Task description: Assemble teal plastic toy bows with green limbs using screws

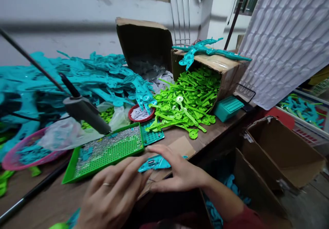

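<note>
A blue plastic part with a small dark metallic piece set in it is held low over the table's front edge. My right hand wraps its right side, thumb below and fingers above. At the part's left end, the fingers and thumb of my left hand, which wears a ring, are closed on it; their tips partly hide that end. Beneath lies a piece of cardboard. Just beyond my left hand sits a green perforated tray of small metal screws and blue bits. A grey electric screwdriver hangs above the tray.
Lime-green plastic arms spill from a tipped cardboard box. Blue plastic pieces are heaped at the left, behind a pink basket. A red basket stands mid-table. Open cardboard boxes stand at the right.
</note>
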`<action>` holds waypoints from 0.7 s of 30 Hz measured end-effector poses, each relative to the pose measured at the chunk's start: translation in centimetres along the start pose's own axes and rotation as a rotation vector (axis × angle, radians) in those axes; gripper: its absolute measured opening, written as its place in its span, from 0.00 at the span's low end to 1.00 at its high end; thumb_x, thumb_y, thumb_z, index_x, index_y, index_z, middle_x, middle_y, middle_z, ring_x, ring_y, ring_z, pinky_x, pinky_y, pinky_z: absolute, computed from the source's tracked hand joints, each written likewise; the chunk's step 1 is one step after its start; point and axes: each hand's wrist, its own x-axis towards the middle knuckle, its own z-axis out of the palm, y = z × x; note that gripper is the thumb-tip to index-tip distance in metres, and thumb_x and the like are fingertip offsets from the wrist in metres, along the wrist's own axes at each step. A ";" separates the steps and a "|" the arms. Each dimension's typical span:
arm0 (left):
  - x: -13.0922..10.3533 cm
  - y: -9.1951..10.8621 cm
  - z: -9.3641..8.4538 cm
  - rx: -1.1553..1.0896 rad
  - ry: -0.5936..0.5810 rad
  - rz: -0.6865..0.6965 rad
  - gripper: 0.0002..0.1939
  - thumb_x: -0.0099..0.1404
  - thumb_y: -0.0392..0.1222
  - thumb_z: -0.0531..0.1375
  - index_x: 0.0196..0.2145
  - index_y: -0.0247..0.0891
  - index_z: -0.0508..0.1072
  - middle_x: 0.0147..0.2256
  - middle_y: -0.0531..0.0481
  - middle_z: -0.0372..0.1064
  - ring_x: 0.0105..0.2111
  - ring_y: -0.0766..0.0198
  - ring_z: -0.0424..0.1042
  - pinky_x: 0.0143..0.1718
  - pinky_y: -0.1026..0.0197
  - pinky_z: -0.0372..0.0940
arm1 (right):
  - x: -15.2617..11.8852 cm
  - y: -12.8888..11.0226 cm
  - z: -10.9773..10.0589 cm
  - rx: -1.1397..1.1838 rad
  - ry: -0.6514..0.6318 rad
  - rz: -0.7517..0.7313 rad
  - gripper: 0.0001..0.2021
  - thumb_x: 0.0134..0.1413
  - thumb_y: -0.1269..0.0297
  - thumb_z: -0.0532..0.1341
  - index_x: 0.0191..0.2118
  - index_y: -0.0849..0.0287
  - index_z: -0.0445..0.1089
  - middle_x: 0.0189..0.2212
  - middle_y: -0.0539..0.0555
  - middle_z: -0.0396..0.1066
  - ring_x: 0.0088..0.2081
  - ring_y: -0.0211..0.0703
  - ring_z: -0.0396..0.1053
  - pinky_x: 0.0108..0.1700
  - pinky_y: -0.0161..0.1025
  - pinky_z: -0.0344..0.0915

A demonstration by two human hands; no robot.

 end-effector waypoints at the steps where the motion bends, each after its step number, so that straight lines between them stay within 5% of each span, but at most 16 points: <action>1: 0.6 0.3 0.6 0.092 0.013 0.049 0.11 0.69 0.34 0.57 0.46 0.43 0.76 0.49 0.48 0.76 0.46 0.53 0.73 0.43 0.50 0.62 | 0.2 0.1 0.3 0.187 0.018 0.041 0.39 0.53 0.54 0.69 0.67 0.53 0.54 0.58 0.61 0.66 0.56 0.47 0.69 0.56 0.45 0.68; 3: 1.9 0.4 1.6 0.236 0.056 0.083 0.09 0.70 0.34 0.56 0.44 0.40 0.75 0.46 0.45 0.77 0.45 0.54 0.74 0.43 0.52 0.63 | 0.5 0.5 1.0 0.515 0.042 0.191 0.30 0.57 0.52 0.64 0.63 0.52 0.59 0.39 0.51 0.72 0.31 0.35 0.72 0.32 0.32 0.69; 5: 3.0 -0.1 2.6 0.212 0.083 -0.003 0.07 0.71 0.35 0.57 0.36 0.39 0.75 0.41 0.46 0.77 0.42 0.54 0.74 0.41 0.54 0.63 | 0.6 1.2 1.2 0.637 0.146 0.332 0.21 0.59 0.50 0.62 0.52 0.56 0.67 0.25 0.43 0.65 0.18 0.28 0.56 0.21 0.28 0.53; 9: 6.3 -2.5 5.6 -0.269 -0.153 -0.381 0.23 0.77 0.45 0.43 0.29 0.41 0.70 0.32 0.50 0.75 0.31 0.61 0.73 0.32 0.60 0.66 | 0.3 2.9 0.3 0.424 0.430 0.330 0.15 0.57 0.51 0.64 0.34 0.60 0.70 0.25 0.46 0.64 0.26 0.31 0.58 0.30 0.31 0.56; 12: 10.7 -5.4 10.0 -0.347 -0.325 -0.703 0.27 0.78 0.46 0.36 0.38 0.38 0.71 0.37 0.46 0.76 0.38 0.60 0.76 0.39 0.59 0.70 | 0.1 3.9 -0.1 0.350 0.538 0.356 0.17 0.55 0.49 0.64 0.33 0.60 0.69 0.26 0.47 0.64 0.28 0.35 0.59 0.32 0.34 0.57; 14: 13.6 -7.5 13.5 -0.251 -0.320 -0.763 0.17 0.76 0.47 0.48 0.46 0.33 0.70 0.47 0.38 0.74 0.49 0.52 0.73 0.49 0.53 0.68 | 0.0 4.4 0.3 0.365 0.549 0.367 0.17 0.54 0.49 0.64 0.33 0.59 0.68 0.26 0.47 0.63 0.28 0.35 0.59 0.31 0.34 0.56; 17: 16.4 -9.7 17.8 -0.147 -0.377 -0.786 0.20 0.70 0.49 0.60 0.54 0.33 0.68 0.52 0.38 0.70 0.52 0.50 0.71 0.53 0.44 0.67 | -0.6 4.9 0.9 0.372 0.528 0.380 0.17 0.54 0.48 0.64 0.34 0.59 0.70 0.28 0.49 0.66 0.30 0.36 0.61 0.33 0.34 0.58; 21: 16.9 -10.2 20.2 -0.057 -0.436 -0.735 0.21 0.69 0.48 0.62 0.56 0.37 0.69 0.54 0.42 0.69 0.51 0.52 0.72 0.51 0.44 0.70 | -1.6 5.8 0.7 0.344 0.602 0.444 0.21 0.50 0.44 0.66 0.32 0.60 0.69 0.26 0.49 0.65 0.30 0.37 0.61 0.33 0.34 0.58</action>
